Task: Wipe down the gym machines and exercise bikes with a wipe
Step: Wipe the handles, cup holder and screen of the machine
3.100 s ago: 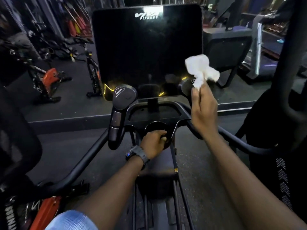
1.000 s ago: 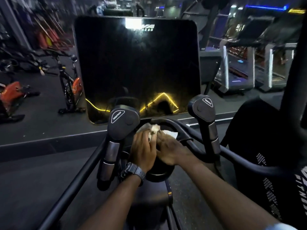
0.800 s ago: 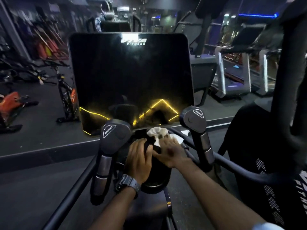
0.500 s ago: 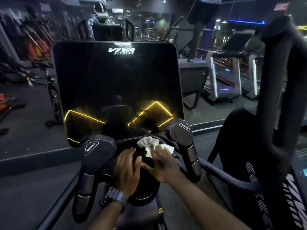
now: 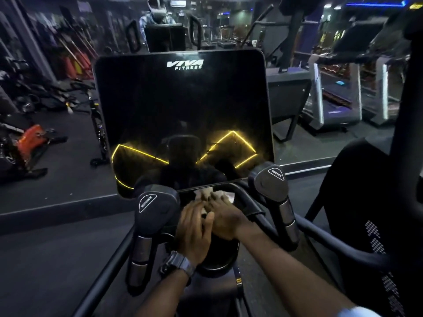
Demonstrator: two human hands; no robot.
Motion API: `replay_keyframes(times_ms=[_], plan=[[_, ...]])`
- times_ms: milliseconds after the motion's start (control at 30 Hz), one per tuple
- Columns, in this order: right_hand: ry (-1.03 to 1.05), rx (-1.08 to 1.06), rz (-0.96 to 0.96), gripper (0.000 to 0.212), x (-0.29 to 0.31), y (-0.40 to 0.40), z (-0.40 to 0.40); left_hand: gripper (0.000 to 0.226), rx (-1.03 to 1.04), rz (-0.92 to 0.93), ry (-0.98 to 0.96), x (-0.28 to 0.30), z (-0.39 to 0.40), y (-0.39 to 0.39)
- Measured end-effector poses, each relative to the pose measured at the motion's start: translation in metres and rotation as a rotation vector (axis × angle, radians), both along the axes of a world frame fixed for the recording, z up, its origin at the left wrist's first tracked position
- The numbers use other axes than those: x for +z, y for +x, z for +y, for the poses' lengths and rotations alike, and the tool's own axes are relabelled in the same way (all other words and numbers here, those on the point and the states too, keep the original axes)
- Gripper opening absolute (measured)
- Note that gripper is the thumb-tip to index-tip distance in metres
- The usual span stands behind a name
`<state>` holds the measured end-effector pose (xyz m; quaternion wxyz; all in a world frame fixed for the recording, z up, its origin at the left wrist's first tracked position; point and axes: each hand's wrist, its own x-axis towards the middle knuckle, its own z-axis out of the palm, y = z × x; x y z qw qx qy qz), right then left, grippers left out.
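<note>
Nearest: both forearms enter from bottom edge, watch (image 5: 177, 265) on left wrist. Left hand (image 5: 194, 232) lies flat, fingers straight and loosely spread, thumb over the right hand (image 5: 225, 220). Right hand presses the wipe (image 5: 214, 194) onto the machine's tray just under the screen (image 5: 183, 120); fingers straight, motion-blurred, so exact finger lay unclear. Wipe mostly hidden beneath both hands, only white edges showing. Resistance levers left (image 5: 155, 208) and right (image 5: 270, 183) flank the hands. Screen dark, reflecting yellow lines. Beyond: mirror, dim; bike (image 5: 29, 140) left, treadmills (image 5: 338, 97) right, both blurred.
</note>
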<state>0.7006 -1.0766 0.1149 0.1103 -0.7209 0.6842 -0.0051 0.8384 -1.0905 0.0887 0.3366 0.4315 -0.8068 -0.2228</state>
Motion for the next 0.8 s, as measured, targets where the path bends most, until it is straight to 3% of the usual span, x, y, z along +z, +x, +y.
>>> replay_keyframes(times_ms=[67,167,200,267,367,467,633,800], plan=[[-0.032,0.081,0.008,0.072,-0.004,0.004,0.013,0.085,0.006,0.009,0.012,0.000,-0.001,0.000],[-0.102,-0.115,0.084,0.117,-0.010,-0.013,0.035,0.078,0.001,0.010,0.008,-0.001,-0.002,0.000],[-0.093,-0.210,0.080,0.122,-0.013,-0.020,0.030,0.074,0.004,0.007,0.009,-0.001,-0.001,0.000],[-0.059,-0.245,0.033,0.113,-0.010,-0.020,0.005,0.071,0.005,-0.001,0.019,-0.001,-0.002,0.000],[-0.003,-0.029,-0.042,0.083,-0.005,0.007,-0.012,0.075,0.006,-0.001,0.035,0.002,-0.001,-0.001],[-0.146,0.065,-0.036,0.055,-0.021,0.011,0.020,0.080,-0.008,0.023,0.032,0.002,-0.001,0.001],[-0.117,-0.425,0.037,0.104,-0.005,-0.016,0.022,0.076,-0.007,-0.021,0.023,0.005,0.001,0.000],[-0.133,-0.682,-0.032,0.111,0.013,-0.001,0.060,0.070,0.005,-0.022,0.027,0.006,0.002,0.001]])
